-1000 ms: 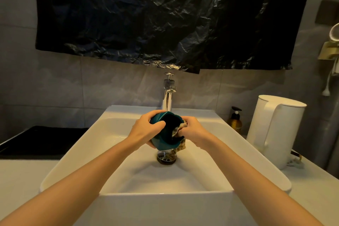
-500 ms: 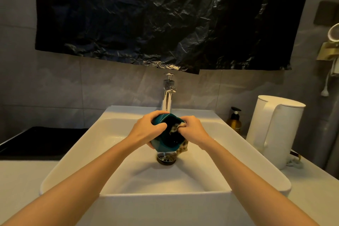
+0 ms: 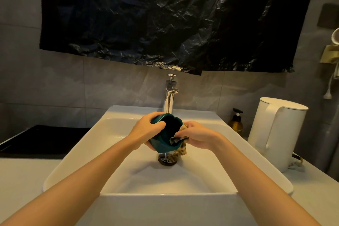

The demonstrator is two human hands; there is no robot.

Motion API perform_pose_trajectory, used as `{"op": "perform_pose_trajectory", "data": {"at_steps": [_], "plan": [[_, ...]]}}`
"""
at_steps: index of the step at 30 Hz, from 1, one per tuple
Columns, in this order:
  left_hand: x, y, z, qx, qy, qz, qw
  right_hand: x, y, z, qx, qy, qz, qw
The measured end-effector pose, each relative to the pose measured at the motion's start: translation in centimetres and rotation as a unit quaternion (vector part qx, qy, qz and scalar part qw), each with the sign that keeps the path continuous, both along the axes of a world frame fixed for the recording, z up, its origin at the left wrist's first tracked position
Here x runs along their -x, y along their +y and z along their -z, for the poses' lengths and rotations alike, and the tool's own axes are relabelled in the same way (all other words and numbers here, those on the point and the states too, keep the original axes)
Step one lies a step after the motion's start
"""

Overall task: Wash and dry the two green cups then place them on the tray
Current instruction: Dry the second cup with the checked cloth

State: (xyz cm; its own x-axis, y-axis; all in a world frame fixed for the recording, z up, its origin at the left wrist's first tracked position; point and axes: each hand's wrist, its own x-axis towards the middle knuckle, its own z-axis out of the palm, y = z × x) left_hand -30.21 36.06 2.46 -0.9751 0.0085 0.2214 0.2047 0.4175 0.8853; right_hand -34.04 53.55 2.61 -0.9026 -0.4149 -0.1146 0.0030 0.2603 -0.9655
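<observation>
Open white basin (image 3: 77,161) with a tap (image 3: 169,101) upright at its back rim.
The left hand (image 3: 145,130), right hand (image 3: 200,136), green cup (image 3: 161,139) and cloth (image 3: 180,149) fill the middle above the drain (image 3: 167,160); the near half lies open. A kettle (image 3: 278,134) and pump bottle (image 3: 236,124) stand on the right surface (image 3: 315,194) beside the rim.

Over the white sink (image 3: 77,154), the left hand (image 3: 146,130) grips a green cup (image 3: 163,134) tilted on its side, while the right hand (image 3: 198,136) presses a spotted cloth (image 3: 180,147) at its rim, above the drain (image 3: 167,159)
</observation>
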Motion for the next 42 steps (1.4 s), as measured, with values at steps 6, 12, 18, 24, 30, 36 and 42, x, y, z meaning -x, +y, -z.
{"op": "perform_pose_trajectory", "data": {"at_steps": [6, 12, 18, 24, 30, 36, 42], "plan": [[0.0, 0.2, 0.3, 0.052, 0.018, 0.021, 0.998, 0.4, -0.6, 1.7, -0.224, 0.125, 0.102, 0.961], [0.1, 0.2, 0.2, 0.039, 0.009, 0.03, 0.999, -0.8, -1.0, 1.2, -0.302, 0.327, 0.187, 0.876], [0.1, 0.2, 0.0, 0.047, 0.031, 0.016, 0.998, -0.5, -1.3, 0.8, -0.203, 0.247, 0.157, 0.934], [0.5, 0.1, 0.3, 0.048, 0.014, 0.028, 0.998, -0.6, -1.2, 0.9, -0.281, 0.336, 0.152, 0.886], [0.5, 0.6, 0.7, 0.128, -0.003, 0.048, 0.991, -1.3, -1.2, 0.6, -0.429, 0.45, 0.081, 0.779], [0.3, 0.5, -0.1, 0.039, 0.013, 0.02, 0.999, -1.4, -1.5, 0.5, -0.361, 0.39, 0.17, 0.83], [0.2, 0.9, 0.5, -0.059, 0.041, 0.044, 0.996, -0.5, -1.1, 0.7, -0.264, 0.222, 0.223, 0.912]]}}
